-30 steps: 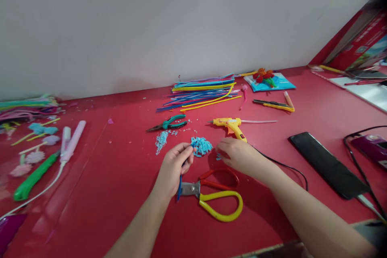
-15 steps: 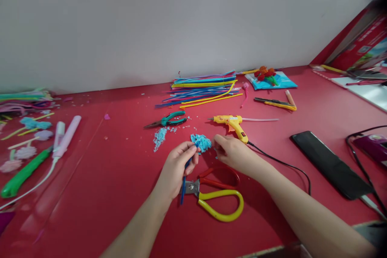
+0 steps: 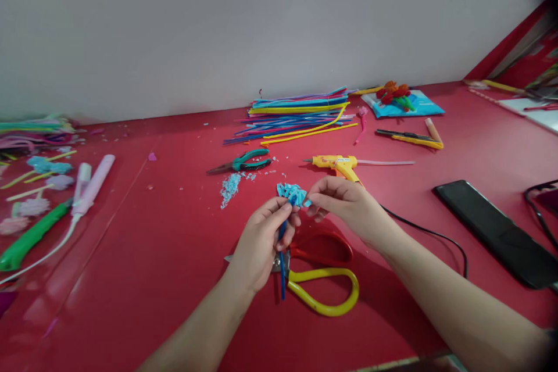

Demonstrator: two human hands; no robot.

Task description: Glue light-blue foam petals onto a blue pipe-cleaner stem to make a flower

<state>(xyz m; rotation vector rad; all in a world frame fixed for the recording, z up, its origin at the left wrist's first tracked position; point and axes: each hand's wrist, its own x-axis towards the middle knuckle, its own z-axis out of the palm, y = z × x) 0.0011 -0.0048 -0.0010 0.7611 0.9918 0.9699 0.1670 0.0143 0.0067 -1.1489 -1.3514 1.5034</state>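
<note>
My left hand (image 3: 264, 238) is closed around a dark blue pipe cleaner (image 3: 283, 282), its tail hanging down below the palm. Between the fingertips of my right hand (image 3: 346, 203) is a small light blue piece (image 3: 307, 203), held close to the top of the pipe cleaner. Just behind my fingers lies a pile of light blue cut pieces (image 3: 288, 189). Scissors (image 3: 293, 276) with one red and one yellow handle rest under my left hand, which hides part of the blades. A yellow glue gun (image 3: 333, 161) lies beyond my right hand, its grip partly covered.
Green-handled pliers (image 3: 244, 161) lie beside blue fluff (image 3: 229, 188). Bundled pipe cleaners (image 3: 296, 110) sit by the wall. To the right are a utility knife (image 3: 410, 138) and a black phone (image 3: 488, 226); to the left, a pink corded tool (image 3: 93, 186) and a green-handled tool (image 3: 35, 238).
My right hand has come up with a light blue piece pinched in its fingers, beside the pipe cleaner in my left hand. The view has shifted slightly.
</note>
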